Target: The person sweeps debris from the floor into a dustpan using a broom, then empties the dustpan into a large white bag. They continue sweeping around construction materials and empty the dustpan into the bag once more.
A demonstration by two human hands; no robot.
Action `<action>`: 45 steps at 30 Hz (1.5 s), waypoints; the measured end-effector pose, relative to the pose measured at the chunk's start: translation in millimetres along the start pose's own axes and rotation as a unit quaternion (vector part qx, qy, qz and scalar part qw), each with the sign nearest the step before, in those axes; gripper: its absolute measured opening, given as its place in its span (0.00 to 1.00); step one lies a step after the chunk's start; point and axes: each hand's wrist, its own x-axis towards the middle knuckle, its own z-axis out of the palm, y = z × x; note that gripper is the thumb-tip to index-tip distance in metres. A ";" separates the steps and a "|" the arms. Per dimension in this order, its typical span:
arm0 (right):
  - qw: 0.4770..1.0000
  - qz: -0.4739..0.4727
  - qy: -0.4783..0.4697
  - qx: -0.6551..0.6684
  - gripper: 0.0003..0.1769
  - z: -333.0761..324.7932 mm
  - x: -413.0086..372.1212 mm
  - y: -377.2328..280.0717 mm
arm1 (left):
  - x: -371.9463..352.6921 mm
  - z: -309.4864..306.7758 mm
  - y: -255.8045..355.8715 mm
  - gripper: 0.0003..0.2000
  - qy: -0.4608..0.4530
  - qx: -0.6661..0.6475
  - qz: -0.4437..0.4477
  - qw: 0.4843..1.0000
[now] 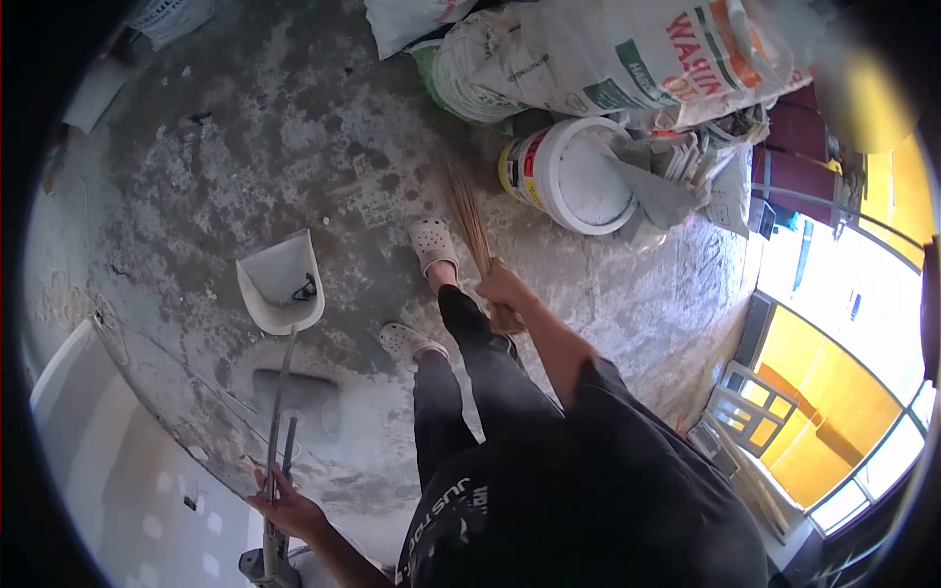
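My left hand (286, 510) is closed round the long metal handle (280, 402) of a white dustpan (274, 265). The pan rests on the stained concrete floor, with a small dark thing (306, 288) in it that I cannot make out. In my right hand (506, 284) is a bundled stick broom (469, 216), gripped near its bound end, its bristles fanning away over the floor just beyond my shoe (433, 245). The fingers of my right hand are wrapped round the bundle. Broom and dustpan are apart, with my feet between them.
A lidded white bucket (588, 176) stands close to the broom, with large printed sacks (608, 64) behind it. Grey scraps (676, 181) lean by the bucket. A grey patch (296, 397) lies below the dustpan. Pale boards (127, 441) line the left side.
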 end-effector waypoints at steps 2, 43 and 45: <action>1.000 0.015 0.000 0.002 0.32 -10.2 -9.5 4.7 | -3.5 10.9 6.3 0.27 0.003 -0.006 -0.020 1.000; 0.992 -0.057 -0.057 -0.096 0.33 -84.5 125.9 -358.6 | 198.3 235.9 233.3 0.24 0.103 -0.138 -0.090 0.981; 0.994 -0.065 0.018 -0.082 0.34 -110.5 125.0 -378.4 | 209.4 233.3 230.8 0.23 0.093 -0.066 -0.059 0.992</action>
